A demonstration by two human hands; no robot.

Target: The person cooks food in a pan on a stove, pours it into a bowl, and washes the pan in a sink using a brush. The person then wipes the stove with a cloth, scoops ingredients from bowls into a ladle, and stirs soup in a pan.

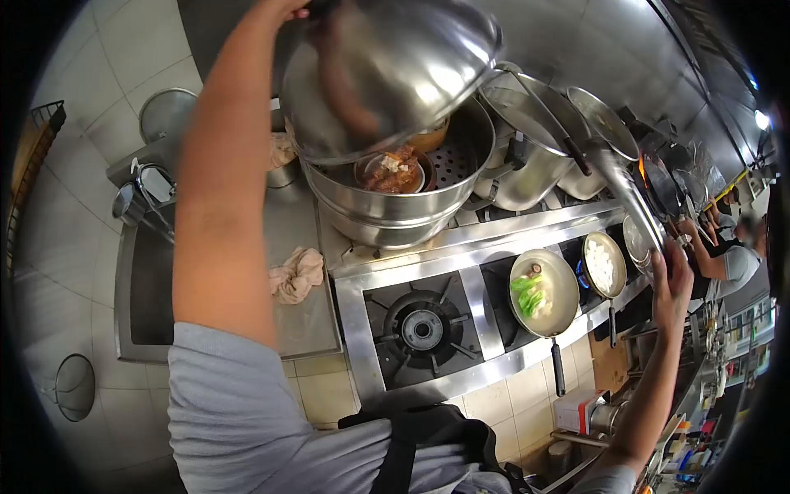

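Observation:
At the top edge, my left hand (290,9) is partly cut off, with its fingers closed at the top of a large domed metal lid (387,74). The lid is tilted above a wide steel steamer pot (387,210), partly covering it. Inside sits a bowl of reddish-brown food (395,170) topped with pale bits, on a perforated tray (453,167). A second bowl (432,138) is half hidden by the lid. On the right, my right hand (673,284) is closed around the lower end of a long shiny metal utensil (627,193), whose exact kind is unclear.
A pan with green vegetables (543,309) and a smaller pan with white pieces (605,263) sit on the stove, the latter over a blue flame. Tall pots (531,140) line the back. A crumpled cloth (296,276) lies left of a burner (421,329). Another person (728,255) stands far right.

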